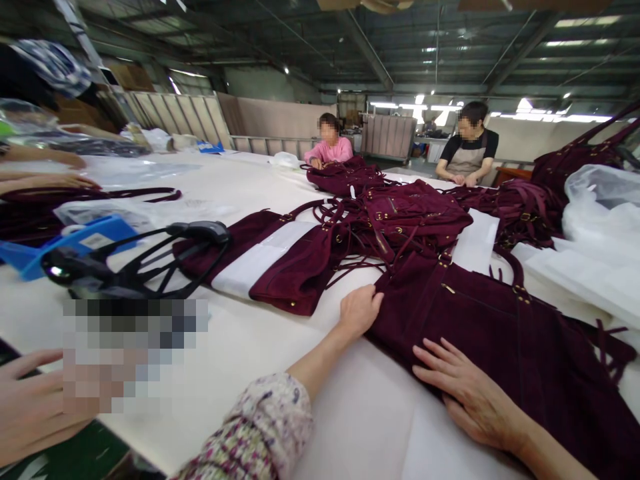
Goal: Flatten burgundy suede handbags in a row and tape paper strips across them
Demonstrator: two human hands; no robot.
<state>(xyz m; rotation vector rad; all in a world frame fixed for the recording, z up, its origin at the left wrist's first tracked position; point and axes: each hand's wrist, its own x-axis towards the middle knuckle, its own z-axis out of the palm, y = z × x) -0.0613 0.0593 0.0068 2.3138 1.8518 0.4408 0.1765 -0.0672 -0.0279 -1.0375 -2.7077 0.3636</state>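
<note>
Your left hand (359, 312) grips the bag (493, 333) edge; right hand (467, 397) open, flat on top. It's on the counter (240, 347), right of the banded bag (300, 267), no band visible.

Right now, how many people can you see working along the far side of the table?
2: a person in pink beside a maroon bag, and a person in an apron farther right. Others may be hidden.
</note>
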